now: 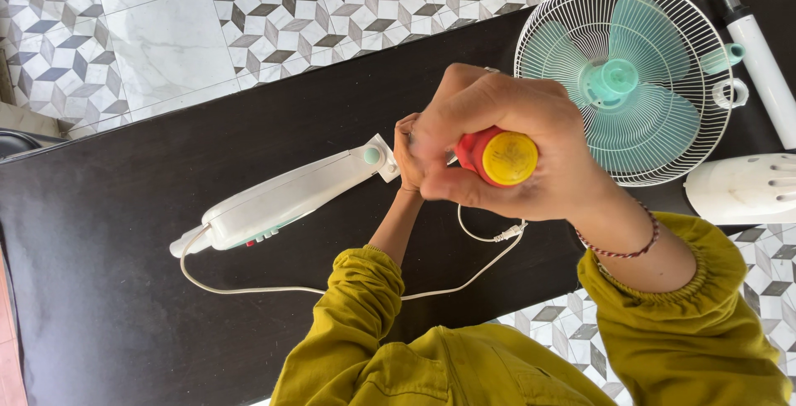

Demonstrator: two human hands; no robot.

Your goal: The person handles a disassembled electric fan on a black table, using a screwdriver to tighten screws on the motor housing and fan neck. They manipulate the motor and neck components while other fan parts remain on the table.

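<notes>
The right hand (497, 145) is closed tight around a screwdriver (502, 157) with a red and yellow handle, its butt end toward the camera. Just behind it the left hand (408, 153) pinches the end of a white fan body (286, 199), which lies near the middle of the black counter (99, 290). Its cord (332, 290) loops toward the near edge. A fan head (626, 78) with green blades lies by the far right corner.

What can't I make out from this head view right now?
- Screwdriver: only the red and yellow handle end shows; the right hand hides shaft and tip.
- Left hand: mostly behind the right hand, so its grip is unclear.
- Fan body: the joint under both hands is covered.
- White tube and white cover: cut off by the right edge.
</notes>
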